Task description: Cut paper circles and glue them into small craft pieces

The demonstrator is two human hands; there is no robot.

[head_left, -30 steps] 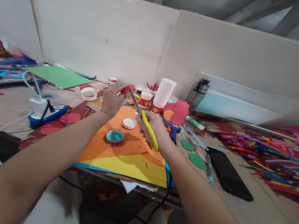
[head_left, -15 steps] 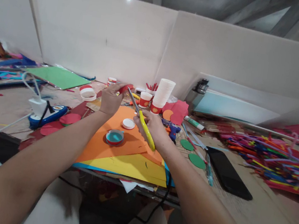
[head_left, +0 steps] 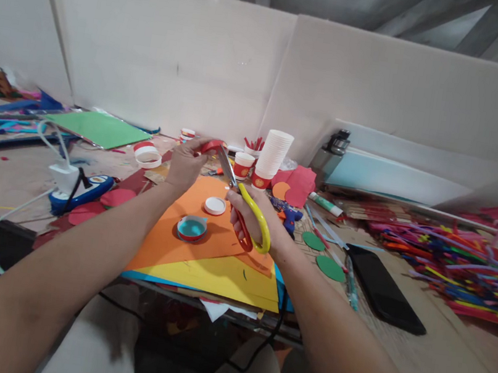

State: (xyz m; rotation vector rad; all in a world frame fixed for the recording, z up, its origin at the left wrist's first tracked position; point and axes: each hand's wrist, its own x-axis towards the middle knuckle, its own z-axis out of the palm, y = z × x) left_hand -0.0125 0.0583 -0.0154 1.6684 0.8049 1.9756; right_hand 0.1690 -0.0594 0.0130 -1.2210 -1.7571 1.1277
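Observation:
Between the fingers of my left hand (head_left: 185,163) is a small piece of red paper (head_left: 211,146), raised above the table. My right hand (head_left: 252,212) grips scissors (head_left: 265,226) with one yellow and one red handle loop. The blades point up and left, their tips at the edge of the red paper. Below both hands lies orange paper (head_left: 170,238), over yellow paper (head_left: 225,279). On the orange sheet sit a shallow round cup base (head_left: 192,228) with blue inside and a small white disc (head_left: 215,206).
Stacked paper cups (head_left: 274,156) stand beyond my right hand. A glue gun (head_left: 290,216), green paper circles (head_left: 330,268) and a phone (head_left: 386,289) lie to the right, near bundled pipe cleaners (head_left: 462,262). On the left are a power strip (head_left: 82,191) and white paper rings (head_left: 147,156).
The scissors have turned in my right hand, so both handle loops now show. The red paper shows more fully at the blade tips. My left hand has barely moved.

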